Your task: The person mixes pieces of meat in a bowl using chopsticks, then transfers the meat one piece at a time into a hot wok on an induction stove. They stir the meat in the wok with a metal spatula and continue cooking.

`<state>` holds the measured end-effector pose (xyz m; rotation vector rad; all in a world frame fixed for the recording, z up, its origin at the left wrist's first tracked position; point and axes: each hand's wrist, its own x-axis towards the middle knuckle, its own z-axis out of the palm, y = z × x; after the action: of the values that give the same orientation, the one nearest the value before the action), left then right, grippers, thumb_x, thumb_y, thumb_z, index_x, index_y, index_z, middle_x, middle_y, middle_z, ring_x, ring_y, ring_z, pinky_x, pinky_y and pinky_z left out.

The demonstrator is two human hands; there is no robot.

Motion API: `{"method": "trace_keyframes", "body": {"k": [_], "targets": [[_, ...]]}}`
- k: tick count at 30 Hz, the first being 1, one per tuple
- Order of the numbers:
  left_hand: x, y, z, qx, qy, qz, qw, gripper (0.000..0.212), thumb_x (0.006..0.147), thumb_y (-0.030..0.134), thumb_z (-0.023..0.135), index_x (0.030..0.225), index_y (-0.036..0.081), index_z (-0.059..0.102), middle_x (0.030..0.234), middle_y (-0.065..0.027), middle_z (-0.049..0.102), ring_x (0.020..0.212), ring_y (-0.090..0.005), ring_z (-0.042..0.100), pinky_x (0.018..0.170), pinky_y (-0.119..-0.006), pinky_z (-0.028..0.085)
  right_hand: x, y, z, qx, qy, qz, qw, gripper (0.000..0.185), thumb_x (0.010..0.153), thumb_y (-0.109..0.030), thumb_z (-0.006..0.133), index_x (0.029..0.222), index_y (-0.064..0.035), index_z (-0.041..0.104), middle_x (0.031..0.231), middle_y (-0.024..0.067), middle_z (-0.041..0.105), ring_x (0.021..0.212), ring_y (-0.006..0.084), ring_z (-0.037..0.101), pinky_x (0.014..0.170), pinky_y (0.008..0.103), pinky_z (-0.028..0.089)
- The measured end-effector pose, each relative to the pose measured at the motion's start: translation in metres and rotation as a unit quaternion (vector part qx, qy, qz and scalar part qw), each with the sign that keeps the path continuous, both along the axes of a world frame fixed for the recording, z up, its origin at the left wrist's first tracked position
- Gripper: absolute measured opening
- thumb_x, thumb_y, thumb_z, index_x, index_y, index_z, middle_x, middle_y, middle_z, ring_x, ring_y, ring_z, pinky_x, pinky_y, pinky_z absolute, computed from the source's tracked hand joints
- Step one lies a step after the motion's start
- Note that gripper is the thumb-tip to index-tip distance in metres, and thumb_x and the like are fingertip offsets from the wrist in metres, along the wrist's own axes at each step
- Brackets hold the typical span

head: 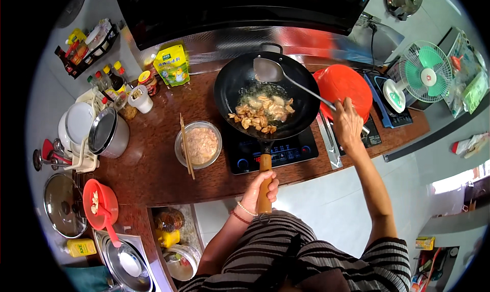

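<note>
Pieces of browned meat lie in bubbling oil in a black wok. The wok sits on a black induction cooker with lit red digits. My left hand is wrapped around the wok's wooden handle. Above the wok's right rim, my right hand grips the metal handle of a spatula. The spatula's blade is raised over the far side of the wok, apart from the meat. Left of the cooker stands a bowl of raw-looking minced or chopped meat, with wooden chopsticks across its rim.
A red plastic basin stands close to the wok's right. Further right are a green-bladed fan and another cooker. A yellow seasoning pouch, a lidded pot and a red strainer are on the left. A dark range hood overhangs the back.
</note>
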<state>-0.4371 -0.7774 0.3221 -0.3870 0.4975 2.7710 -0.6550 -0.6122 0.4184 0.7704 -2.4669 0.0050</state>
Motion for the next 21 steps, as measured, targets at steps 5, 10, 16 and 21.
{"method": "trace_keyframes", "body": {"k": [5,10,16,21], "targets": [[-0.003,0.012,-0.001,-0.010,-0.004,0.021,1.000,0.018,0.086,0.029,0.049,0.086,0.011,0.044,0.061,0.0027,0.041,0.046,-0.0074,0.039,0.043,-0.021,0.035,0.026,0.014,-0.034,-0.061,-0.052,-0.014,0.997,0.018,0.075,-0.014,0.062,0.086,-0.0044,0.052,0.086,0.0133,0.046,0.062,0.0321,0.057,0.048,0.0416,0.045],[-0.005,0.021,-0.001,-0.006,-0.003,0.039,0.999,0.018,0.086,0.028,0.049,0.086,0.011,0.044,0.061,0.0027,0.041,0.047,-0.0076,0.039,0.043,-0.021,0.036,0.041,0.020,-0.051,-0.128,-0.081,-0.032,0.988,0.024,0.072,-0.012,0.065,0.093,-0.0065,0.054,0.091,0.0121,0.049,0.066,0.0353,0.057,0.052,0.0418,0.045],[-0.007,0.023,-0.001,-0.006,-0.005,0.037,0.999,0.018,0.086,0.028,0.050,0.085,0.011,0.044,0.061,0.0028,0.042,0.047,-0.0075,0.039,0.044,-0.021,0.036,0.049,0.024,-0.054,-0.168,-0.060,-0.043,0.983,0.028,0.075,-0.012,0.063,0.100,-0.0082,0.051,0.097,0.0117,0.050,0.068,0.0345,0.058,0.052,0.0415,0.046],[-0.008,0.024,-0.001,0.005,0.007,0.027,1.000,0.017,0.086,0.028,0.050,0.085,0.012,0.045,0.062,0.0030,0.042,0.049,-0.0076,0.040,0.046,-0.021,0.037,0.054,0.033,-0.071,-0.092,-0.151,0.000,0.984,0.018,0.079,-0.011,0.057,0.089,-0.0095,0.042,0.073,0.0150,0.057,0.062,0.0375,0.057,0.049,0.0463,0.043]]}}
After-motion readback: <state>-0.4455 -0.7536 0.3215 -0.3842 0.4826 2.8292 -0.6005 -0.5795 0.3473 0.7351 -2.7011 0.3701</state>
